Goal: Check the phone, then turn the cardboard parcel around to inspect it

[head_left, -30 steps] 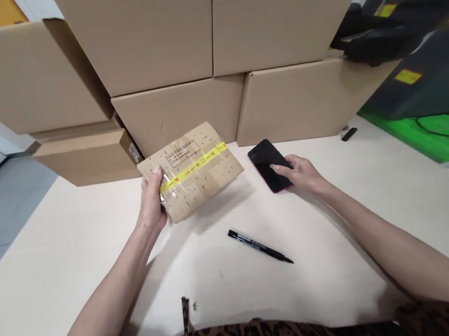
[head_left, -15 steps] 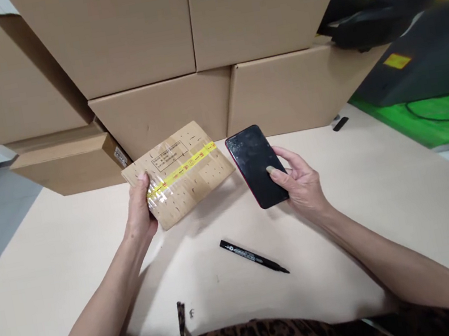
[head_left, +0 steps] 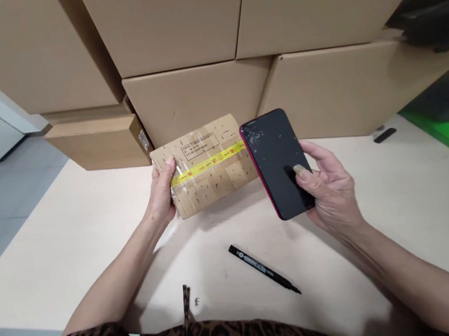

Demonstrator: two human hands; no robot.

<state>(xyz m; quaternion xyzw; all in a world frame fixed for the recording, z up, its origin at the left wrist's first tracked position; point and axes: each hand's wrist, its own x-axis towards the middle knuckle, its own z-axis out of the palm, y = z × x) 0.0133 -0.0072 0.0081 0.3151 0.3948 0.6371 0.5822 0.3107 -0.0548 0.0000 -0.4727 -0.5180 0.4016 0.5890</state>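
"Edges?"
"Stacked boxes (head_left: 169,22) line the far side of the table (head_left: 48,249); left edge meets floor (head_left: 15,231). Surface stretches wide either side."
"Hands?"
"Left hand (head_left: 162,193) grips taped carton (head_left: 210,187) by its left end, above table. Right hand (head_left: 334,190) wraps phone (head_left: 276,165), thumb on screen, overlapping carton's right end."

phone (head_left: 275,151) – smooth, glossy | parcel (head_left: 206,191) – cardboard, plastic tape (head_left: 207,164)
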